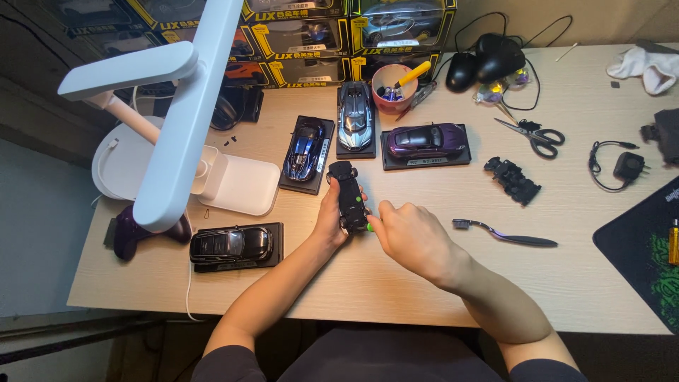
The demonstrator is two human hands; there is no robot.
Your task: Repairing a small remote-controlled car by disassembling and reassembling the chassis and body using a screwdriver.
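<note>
Centre of frame, on the pale wooden desk (396, 283): the left hand (330, 219) is wrapped around a black model car (349, 196) turned underside up, thumb on one flank and fingers on the other, nose pointing toward the top of the frame. The right hand (414, 237) sits just beside it, fingers curled together and pinching a small tool with a green tip (369, 227) against the car's near end; the tool's working end is hidden, so I cannot tell what kind it is.

Above the hands, three display cars on black plinths: a dark blue car (305, 150), a silver-blue car (355, 117) and a purple car (426, 141). A black car on a plinth (232, 245) lies lower left, well apart from the hands.

Right of the hands: a dark toothbrush (503, 233) lying flat, a loose black plastic part (512, 180) above it, scissors (535, 134) further up. A pink cup (391, 86) holding tools stands near the top centre, beside two black computer mice (486, 62).

Left side: a white desk lamp (180, 120) reaching across the upper left, with a dark purple game controller (134, 232) beneath it. Boxed model cars (353, 32) are stacked along the top edge. A black mouse mat (640, 247) fills the lower right corner.
</note>
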